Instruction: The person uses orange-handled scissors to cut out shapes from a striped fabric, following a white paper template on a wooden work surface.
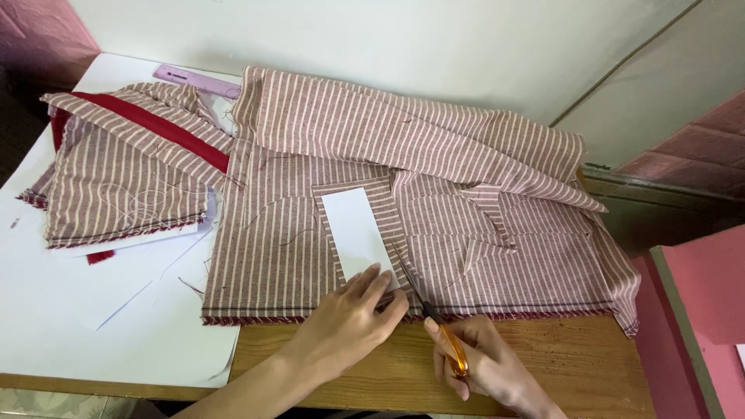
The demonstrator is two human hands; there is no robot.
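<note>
A long white rectangular paper pattern piece [355,229] lies flat on a strip of maroon-and-white striped woven fabric [434,233], running slightly askew, its lower end pinned under fingers. The cloth spreads across the wooden table with its frayed lower hem near the front edge, its upper part folded over in a loose ridge. A pair of orange-handled scissors [431,310] slants up-left, slim dark blades lying on the cloth just beside the paper's lower right corner.

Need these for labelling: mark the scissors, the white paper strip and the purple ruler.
scissors [452,349]: head view, on the orange handle in the right hand.
white paper strip [353,226]: head view, middle of the strip.
purple ruler [194,80]: head view, middle of its visible length.
</note>
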